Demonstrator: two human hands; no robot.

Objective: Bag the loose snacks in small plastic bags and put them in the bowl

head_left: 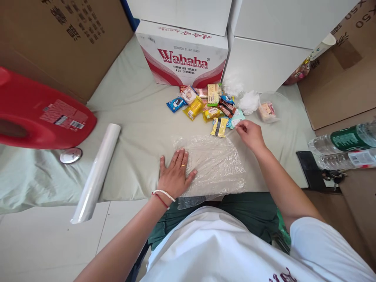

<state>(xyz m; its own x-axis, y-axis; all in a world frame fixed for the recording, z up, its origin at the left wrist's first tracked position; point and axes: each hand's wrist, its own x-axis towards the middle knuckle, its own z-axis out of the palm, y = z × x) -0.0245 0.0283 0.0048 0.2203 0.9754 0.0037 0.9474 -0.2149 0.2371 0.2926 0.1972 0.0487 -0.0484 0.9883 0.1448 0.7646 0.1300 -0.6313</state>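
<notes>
My left hand (175, 172) lies flat with fingers spread on the left edge of a crinkled sheet of clear plastic film (217, 164). To the right, my right hand (250, 134) is closed in a pinch at the corner of a light blue snack packet (237, 116). That packet sits at the near right edge of a pile of wrapped snacks. Close by are a yellow packet with a dark stripe (219, 127), a brown packet (226, 107), a blue packet (176, 104) and a green-and-cream packet (213, 94).
A roll of plastic film (98, 172) and a red jug (44, 109) are at left. A Wahaba-type carton marked Wahaha (185, 58) stands behind the pile. Crumpled white plastic (248, 102) and a clear bowl (279, 102) lie right of it; bottles (349, 139) and a phone (310, 169) farther right.
</notes>
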